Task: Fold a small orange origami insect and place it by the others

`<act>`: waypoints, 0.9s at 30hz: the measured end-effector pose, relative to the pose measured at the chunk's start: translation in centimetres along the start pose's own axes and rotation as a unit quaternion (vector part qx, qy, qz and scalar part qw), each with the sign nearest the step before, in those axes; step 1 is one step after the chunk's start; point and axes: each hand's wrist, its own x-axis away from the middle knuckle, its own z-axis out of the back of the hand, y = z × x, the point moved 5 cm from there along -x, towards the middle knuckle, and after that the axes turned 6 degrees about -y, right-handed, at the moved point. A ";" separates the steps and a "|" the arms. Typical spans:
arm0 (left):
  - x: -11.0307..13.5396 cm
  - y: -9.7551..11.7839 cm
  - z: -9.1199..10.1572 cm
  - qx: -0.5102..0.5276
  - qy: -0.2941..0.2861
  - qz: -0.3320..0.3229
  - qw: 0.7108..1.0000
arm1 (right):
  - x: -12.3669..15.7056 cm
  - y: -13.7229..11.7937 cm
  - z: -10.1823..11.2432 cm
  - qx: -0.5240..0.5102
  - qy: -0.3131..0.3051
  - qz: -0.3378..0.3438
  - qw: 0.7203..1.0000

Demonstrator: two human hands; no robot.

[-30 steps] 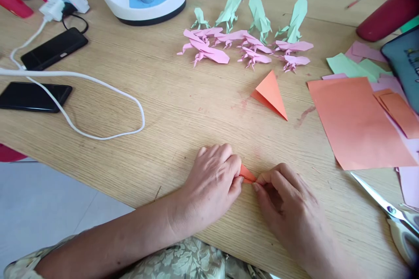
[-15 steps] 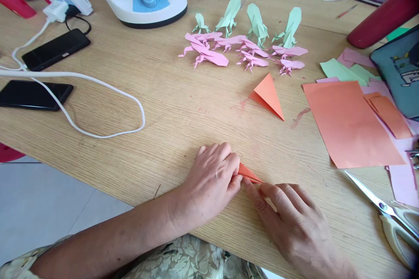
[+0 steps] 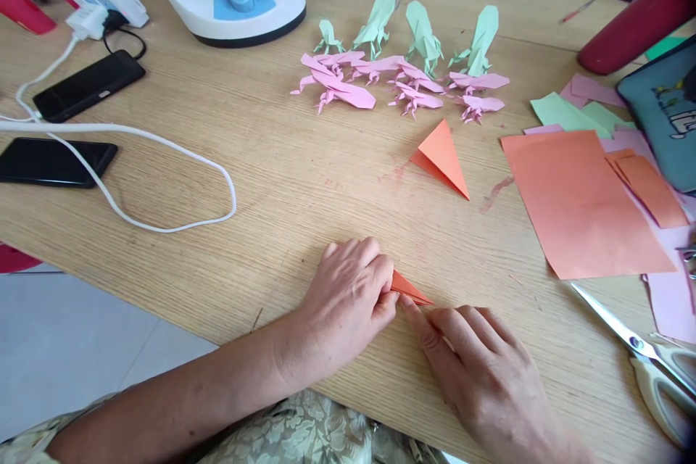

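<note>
Near the table's front edge, my left hand point(image 3: 348, 304) is closed on a folded orange paper point(image 3: 411, 288), whose narrow pointed end sticks out to the right. The rest of that paper is hidden under the fingers. My right hand point(image 3: 483, 370) has its thumb at the paper's lower edge, and its other fingers are curled beside the tip. Farther back lies a second orange paper point(image 3: 444, 156), folded into a triangle. Behind it stand several pink folded insects point(image 3: 348, 90) and several pale green ones point(image 3: 424, 36).
On the right are a flat orange sheet point(image 3: 587, 203), scissors point(image 3: 636, 344), pink and green paper scraps point(image 3: 565, 112), a teal pouch point(image 3: 663, 116) and a dark red cylinder point(image 3: 631, 29). At the left lie two phones point(image 3: 90, 83), a looped white cable point(image 3: 179, 152) and a white fan point(image 3: 250, 7).
Both hands keep nearly the same pose on the folded orange paper. The whole view has shifted slightly; no object has visibly moved on the table.
</note>
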 end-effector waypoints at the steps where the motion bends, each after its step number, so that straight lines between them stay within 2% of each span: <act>1: 0.0 0.0 0.0 0.000 0.002 0.000 1.000 | 0.1 0.1 0.1 -0.002 -0.001 0.005 1.000; 5: 0.0 0.0 0.1 0.004 -0.001 0.002 1.000 | 0.6 0.3 0.1 0.005 -0.002 0.015 1.000; 23: 0.1 0.0 0.1 0.014 0.002 0.000 1.000 | 1.8 0.5 -0.9 0.018 -0.019 -0.035 0.999; 27: 0.1 -0.1 0.1 0.014 -0.003 -0.001 1.000 | 2.5 1.1 -0.8 -0.038 -0.018 -0.056 0.998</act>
